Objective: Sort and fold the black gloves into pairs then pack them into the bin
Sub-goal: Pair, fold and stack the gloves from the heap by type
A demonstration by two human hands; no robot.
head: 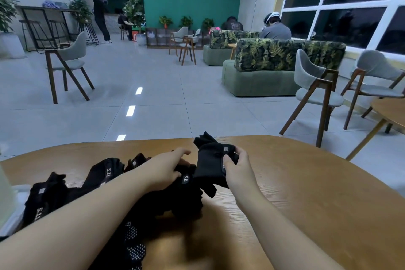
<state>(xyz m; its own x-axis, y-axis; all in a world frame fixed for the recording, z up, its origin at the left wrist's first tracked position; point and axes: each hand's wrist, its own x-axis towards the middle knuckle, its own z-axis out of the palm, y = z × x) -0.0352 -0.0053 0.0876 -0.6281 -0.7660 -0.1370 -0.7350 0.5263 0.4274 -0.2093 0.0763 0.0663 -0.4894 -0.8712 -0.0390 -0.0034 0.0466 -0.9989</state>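
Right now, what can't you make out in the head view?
- Bin: cannot be told; a pale shape at the left edge is cut off.
- Glove pile: count unclear; gloves overlap and the left forearm covers the middle.
- Held glove: single or a pair, cannot tell; the right hand covers its cuff.
- Left hand: its fingertips are hidden in the pile.
- Glove label: too small to read.

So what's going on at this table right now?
A person is sorting black gloves on a wooden table. The right hand grips one glove lifted off the table, while the left hand rests on the pile of gloves to its left. No folded pairs show yet.
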